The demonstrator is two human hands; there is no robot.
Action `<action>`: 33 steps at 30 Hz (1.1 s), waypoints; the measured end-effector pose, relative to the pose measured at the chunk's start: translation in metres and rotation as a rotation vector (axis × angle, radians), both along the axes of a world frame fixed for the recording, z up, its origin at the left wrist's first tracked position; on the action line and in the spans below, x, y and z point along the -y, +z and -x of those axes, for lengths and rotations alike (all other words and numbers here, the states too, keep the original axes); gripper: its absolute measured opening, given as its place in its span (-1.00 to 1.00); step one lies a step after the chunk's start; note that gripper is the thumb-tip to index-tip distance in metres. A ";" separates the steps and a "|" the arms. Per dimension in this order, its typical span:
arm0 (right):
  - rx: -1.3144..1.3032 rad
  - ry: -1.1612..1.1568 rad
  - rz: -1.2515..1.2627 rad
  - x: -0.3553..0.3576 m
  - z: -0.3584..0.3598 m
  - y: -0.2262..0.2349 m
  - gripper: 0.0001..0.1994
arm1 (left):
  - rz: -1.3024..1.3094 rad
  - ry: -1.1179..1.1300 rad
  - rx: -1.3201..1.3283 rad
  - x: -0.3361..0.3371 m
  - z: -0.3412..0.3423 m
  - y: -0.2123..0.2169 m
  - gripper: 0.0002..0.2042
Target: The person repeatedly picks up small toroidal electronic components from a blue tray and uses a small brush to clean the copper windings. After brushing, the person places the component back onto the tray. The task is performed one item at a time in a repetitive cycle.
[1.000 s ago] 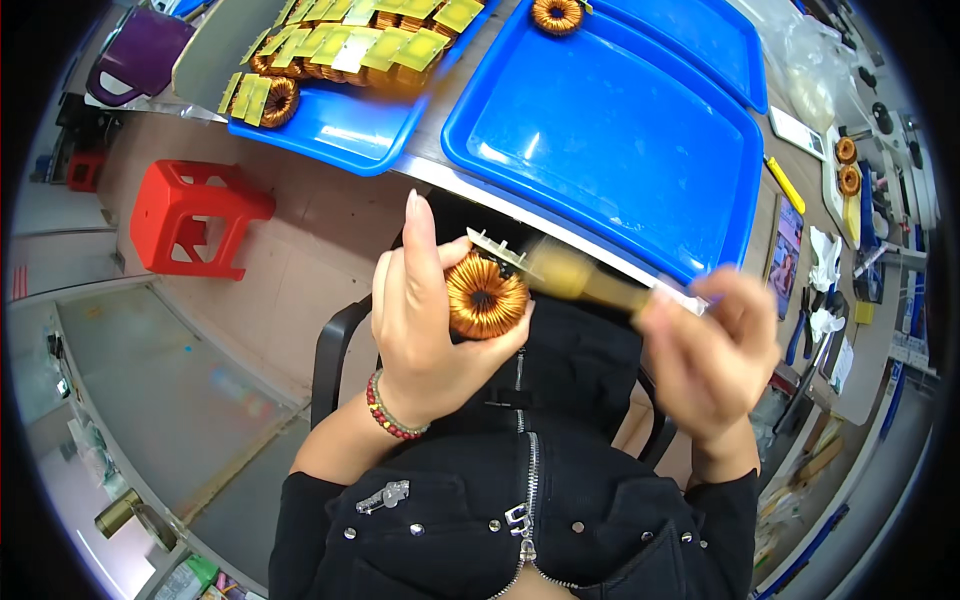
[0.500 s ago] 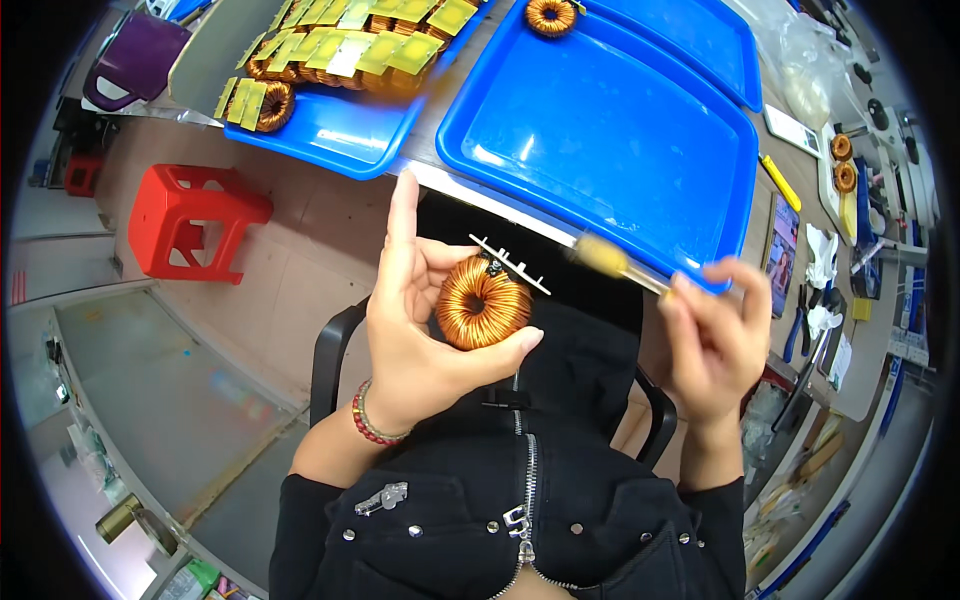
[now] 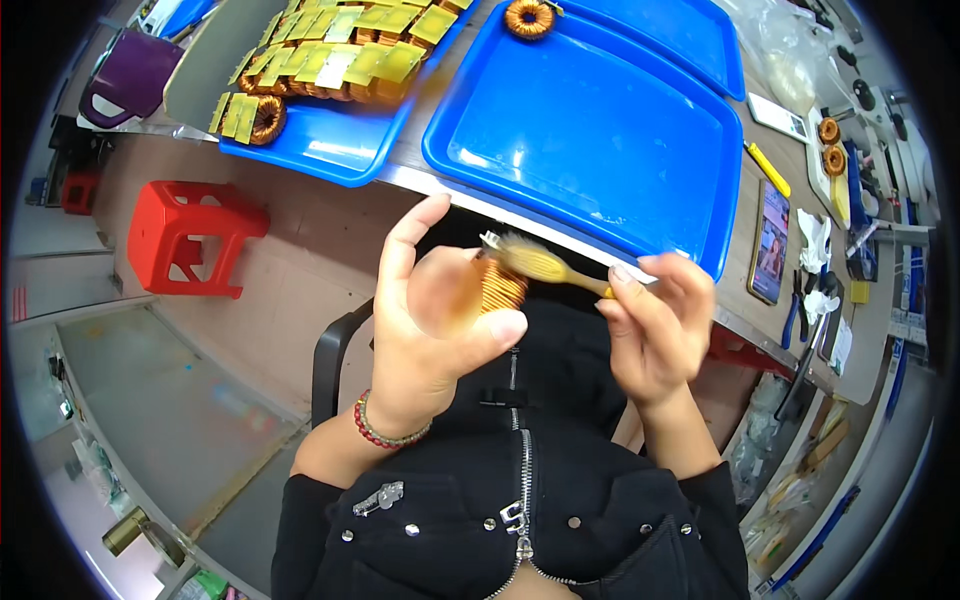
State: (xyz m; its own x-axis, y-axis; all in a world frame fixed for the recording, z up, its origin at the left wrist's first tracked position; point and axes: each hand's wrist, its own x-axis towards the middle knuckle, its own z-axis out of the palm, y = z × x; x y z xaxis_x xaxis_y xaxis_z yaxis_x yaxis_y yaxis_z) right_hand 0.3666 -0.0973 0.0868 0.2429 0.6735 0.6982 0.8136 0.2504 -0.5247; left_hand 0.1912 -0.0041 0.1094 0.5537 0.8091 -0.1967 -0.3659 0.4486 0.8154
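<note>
In my left hand (image 3: 420,310) is a copper-wound toroid coil (image 3: 503,288), gripped between thumb and fingers with the index finger raised. A pale plate piece (image 3: 489,240) shows at the coil's top, mostly covered by brush bristles. My right hand (image 3: 660,325) pinches the yellow handle of a small brush (image 3: 540,264) between thumb and fingertips. The bristles lie over the upper side of the coil; whether they press on it I cannot tell. Part of the coil is hidden behind my left hand.
Beyond my hands lies a blue tray (image 3: 590,215) with one coil (image 3: 529,18) at its far corner. Another blue tray (image 3: 330,165) at left holds several coils with yellow tags. A phone (image 3: 769,242), yellow cutter (image 3: 768,170) and pliers (image 3: 795,310) lie right. A red stool (image 3: 195,235) stands left.
My right hand has moved left, bringing the brush onto the coil. The coil has turned in my left hand, so its side windings now face up instead of its hole.
</note>
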 end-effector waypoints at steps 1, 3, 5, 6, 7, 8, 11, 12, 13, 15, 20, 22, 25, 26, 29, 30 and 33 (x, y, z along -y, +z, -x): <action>-0.050 0.007 0.018 -0.001 -0.004 -0.011 -0.73 | -0.042 -0.001 -0.012 0.001 0.001 -0.003 -0.17; 0.017 -0.165 0.171 0.015 -0.018 -0.019 -0.77 | 0.038 -0.033 0.039 0.001 0.002 -0.005 -0.26; -0.158 -0.180 0.167 0.023 -0.023 -0.027 -0.82 | 0.147 -0.073 0.091 -0.003 0.002 -0.007 -0.38; -0.204 -0.185 0.159 0.026 -0.021 -0.024 -0.83 | 0.174 -0.097 0.119 -0.003 0.000 -0.007 -0.44; -0.175 -0.168 0.147 0.026 -0.019 -0.020 -0.82 | 0.201 -0.135 0.150 -0.003 0.002 -0.010 -0.51; -0.169 -0.150 0.134 0.024 -0.017 -0.018 -0.82 | 0.232 -0.136 0.171 -0.002 0.002 -0.009 -0.52; -0.181 -0.111 0.098 0.020 -0.012 -0.009 -0.80 | 0.326 -0.126 0.217 0.000 -0.005 -0.003 -0.55; -0.184 -0.092 0.064 0.019 -0.008 -0.007 -0.80 | 0.334 -0.165 0.238 0.000 -0.004 -0.006 -0.55; -0.186 -0.071 0.031 0.019 -0.003 -0.004 -0.79 | 0.342 -0.202 0.261 -0.001 -0.003 -0.010 -0.55; -0.160 -0.002 -0.008 0.019 0.008 0.000 -0.77 | 0.475 -0.248 0.285 -0.003 -0.004 -0.009 -0.58; 0.200 -0.256 0.271 0.016 -0.021 -0.026 -0.83 | 0.662 -0.198 0.445 -0.006 -0.006 -0.017 -0.64; -0.229 -0.214 0.229 0.021 -0.024 -0.035 -0.88 | 0.756 -0.168 0.468 -0.005 -0.006 -0.018 -0.65; -0.761 0.000 0.233 0.015 -0.026 -0.024 -0.73 | 0.795 -0.200 0.493 -0.005 -0.011 -0.021 -0.66; -0.942 0.108 0.279 0.007 -0.023 -0.014 -0.69 | 0.807 -0.200 0.498 -0.004 -0.013 -0.023 -0.66; -1.168 0.351 0.478 -0.021 -0.015 0.015 -0.59 | 0.803 -0.197 0.514 -0.005 -0.016 -0.022 -0.66; -1.144 0.382 0.545 -0.032 -0.013 0.023 -0.61 | 0.711 -0.187 0.454 -0.006 -0.019 -0.020 -0.66; -1.122 0.548 0.678 -0.060 -0.006 0.034 -0.63 | 0.359 -0.107 0.235 -0.007 -0.030 -0.013 -0.63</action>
